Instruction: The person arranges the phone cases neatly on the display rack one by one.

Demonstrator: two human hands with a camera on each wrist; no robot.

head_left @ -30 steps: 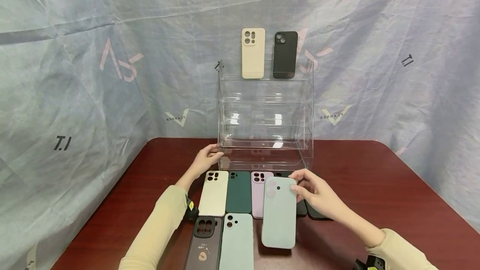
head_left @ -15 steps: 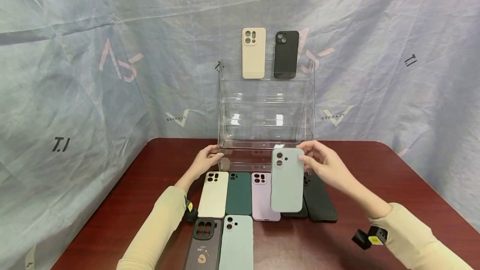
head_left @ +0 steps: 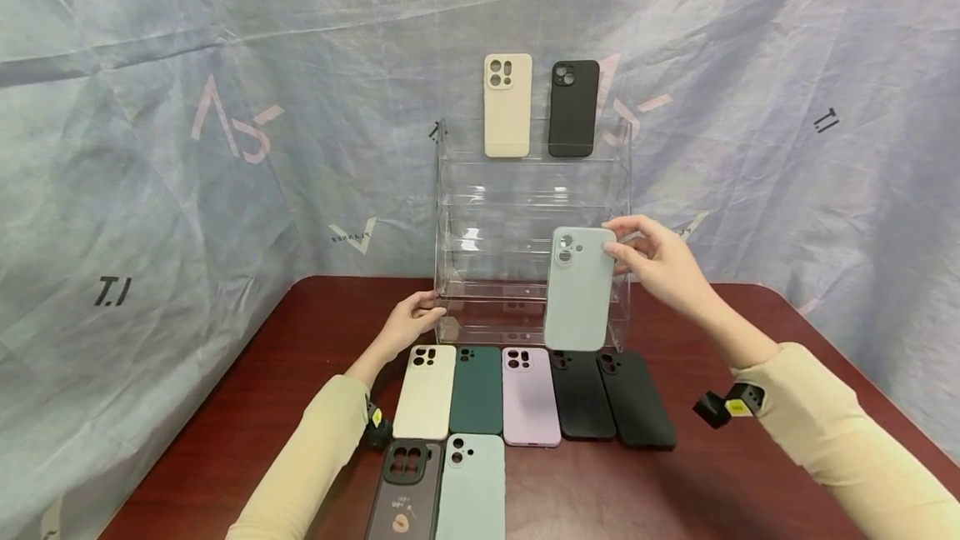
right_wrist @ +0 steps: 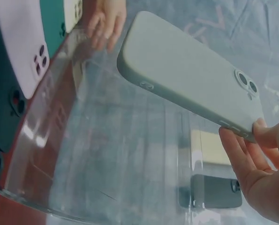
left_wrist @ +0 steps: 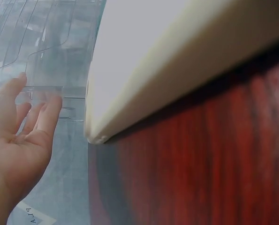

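Observation:
My right hand (head_left: 663, 269) pinches a pale blue-green phone case (head_left: 579, 294) by its upper right corner, thumb in front. The case hangs nearly upright before the right side of a clear tiered display rack (head_left: 495, 205), its camera cutouts at top left. In the right wrist view, thumb and fingers (right_wrist: 237, 152) grip the case by its edge near the camera end. My left hand (head_left: 408, 322) is at the rack's lower left side, fingertips right at the clear panel. Its fingers (left_wrist: 50, 112) are extended and loose in the left wrist view.
On the rack's top tier stand a cream case (head_left: 507, 107) and a black case (head_left: 573, 111). Before the rack lie cream (head_left: 425, 398), dark green (head_left: 478, 394), lilac (head_left: 532, 398) and black (head_left: 585, 398) cases, among others. Nearer are a dark printed case (head_left: 405, 498) and another pale blue-green case (head_left: 472, 490).
My right hand has lifted the pale blue-green case up and slightly right, from over the lying cases to in front of the rack. My left hand has stayed at the rack's side.

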